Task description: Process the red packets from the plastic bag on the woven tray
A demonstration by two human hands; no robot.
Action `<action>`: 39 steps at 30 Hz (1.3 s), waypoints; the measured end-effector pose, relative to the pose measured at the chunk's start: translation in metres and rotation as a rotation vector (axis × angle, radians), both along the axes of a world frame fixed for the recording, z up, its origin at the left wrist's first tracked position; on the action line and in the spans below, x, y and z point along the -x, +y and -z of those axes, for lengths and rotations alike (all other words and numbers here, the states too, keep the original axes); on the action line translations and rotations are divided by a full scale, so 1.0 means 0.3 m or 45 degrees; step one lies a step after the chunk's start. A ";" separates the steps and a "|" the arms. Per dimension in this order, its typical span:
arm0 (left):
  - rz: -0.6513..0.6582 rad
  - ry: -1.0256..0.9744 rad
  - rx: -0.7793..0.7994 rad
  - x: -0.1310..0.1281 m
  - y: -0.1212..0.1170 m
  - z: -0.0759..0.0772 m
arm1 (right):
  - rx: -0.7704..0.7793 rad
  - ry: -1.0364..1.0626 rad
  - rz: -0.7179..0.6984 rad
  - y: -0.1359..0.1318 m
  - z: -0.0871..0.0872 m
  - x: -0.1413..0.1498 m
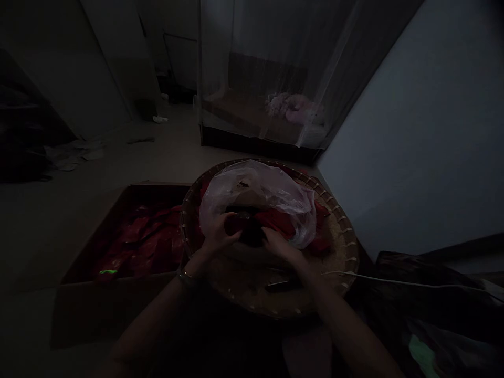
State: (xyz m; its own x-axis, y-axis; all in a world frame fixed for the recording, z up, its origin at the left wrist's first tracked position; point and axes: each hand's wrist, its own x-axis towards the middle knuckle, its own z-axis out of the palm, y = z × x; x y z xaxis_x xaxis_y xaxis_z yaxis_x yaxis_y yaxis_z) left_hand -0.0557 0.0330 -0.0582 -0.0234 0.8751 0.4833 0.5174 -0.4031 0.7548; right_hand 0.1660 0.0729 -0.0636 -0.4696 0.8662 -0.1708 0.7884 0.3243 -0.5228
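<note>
In dim light, my left hand (220,233) curls its thumb and fingers round a dark red item (252,233), whose kind I cannot make out. My right hand (277,244) closes on the item's right side, its fingers partly lost in shadow. Both hands are above a round woven bamboo tray (348,233). Just beyond them, a clear plastic bag (255,176) lies spread in the tray. Red pieces (277,220) show inside the bag's opening, and more red pieces (321,244) lie to its right.
Left of the tray stands a cardboard box (98,310) holding several red packets (145,231). A dark flat object (277,285) lies near the tray's front, and a white cable (394,282) runs right. Behind is a netted bed (252,139); a pale wall (425,157) borders the right.
</note>
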 end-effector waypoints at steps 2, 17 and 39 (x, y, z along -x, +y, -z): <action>-0.074 -0.068 -0.004 0.007 0.003 0.005 | -0.045 -0.158 -0.031 0.005 0.012 0.000; -0.151 -0.181 -0.021 0.009 -0.005 -0.011 | -0.097 0.005 -0.323 0.109 -0.018 0.046; -0.212 -0.210 -0.021 0.012 -0.002 -0.004 | -0.380 -0.562 -0.742 0.028 -0.076 0.232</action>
